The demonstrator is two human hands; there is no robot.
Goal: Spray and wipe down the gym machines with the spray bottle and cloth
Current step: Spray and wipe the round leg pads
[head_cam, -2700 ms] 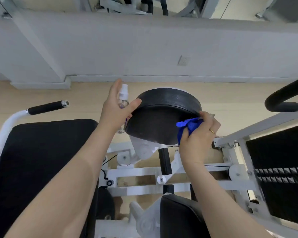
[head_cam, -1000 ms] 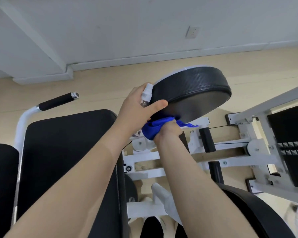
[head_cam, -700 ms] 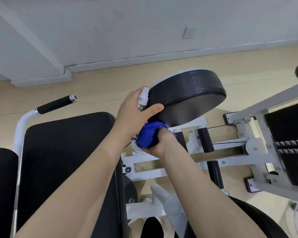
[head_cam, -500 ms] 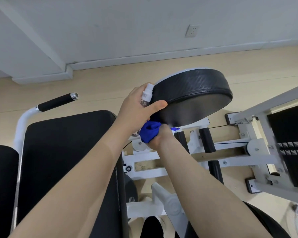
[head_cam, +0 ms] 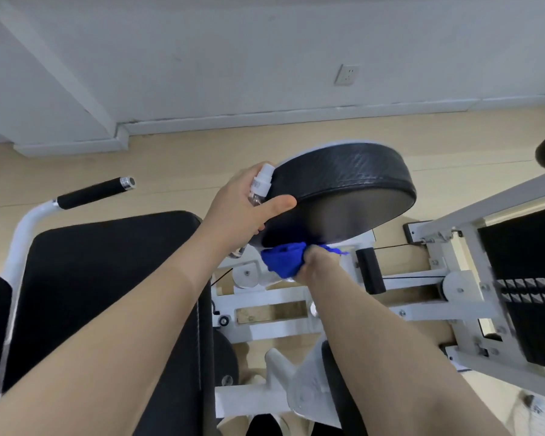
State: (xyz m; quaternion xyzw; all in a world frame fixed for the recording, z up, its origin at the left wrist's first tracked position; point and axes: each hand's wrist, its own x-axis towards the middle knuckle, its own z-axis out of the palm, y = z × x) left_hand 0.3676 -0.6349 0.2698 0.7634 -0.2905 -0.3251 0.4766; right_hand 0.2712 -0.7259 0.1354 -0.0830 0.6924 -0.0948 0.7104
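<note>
A round black padded cushion of the white gym machine sits tilted at the centre of the view. My left hand grips a small clear spray bottle with a white cap, and its thumb presses against the cushion's left edge. Just under the cushion's lower rim, my right hand holds a bunched blue cloth against the pad's underside. Most of the bottle's body is hidden by my fingers.
A black bench pad lies at left beside a white bar with a black grip. The white frame and the black weight stack stand to the right. Beyond lie the wooden floor and the grey wall with a socket.
My right hand has carried the cloth from the cushion's right edge down to its lower left underside, rubbing back and forth there. My left hand has stayed on the left edge with the bottle.
</note>
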